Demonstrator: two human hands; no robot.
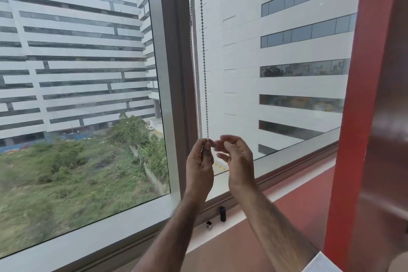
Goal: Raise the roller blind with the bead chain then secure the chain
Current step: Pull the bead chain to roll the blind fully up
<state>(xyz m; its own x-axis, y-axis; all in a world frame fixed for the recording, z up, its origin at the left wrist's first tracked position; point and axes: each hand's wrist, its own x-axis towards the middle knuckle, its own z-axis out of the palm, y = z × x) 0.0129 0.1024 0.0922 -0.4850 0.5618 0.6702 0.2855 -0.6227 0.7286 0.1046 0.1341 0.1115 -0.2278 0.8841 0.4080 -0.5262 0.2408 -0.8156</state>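
A white bead chain [203,55] hangs in two strands beside the grey window mullion [170,73], running out of the top of the head view. My left hand [199,168] pinches the chain's lower end between thumb and fingers, just above the sill. My right hand [236,161] hovers right beside it with curled, parted fingers and holds nothing. The roller blind itself is out of view; both panes are uncovered.
A small black clip [222,214] and a smaller white fitting [209,225] sit on the red sill [287,210] under my hands. A red column [353,117] stands at the right. Outside the glass are white buildings and green scrub.
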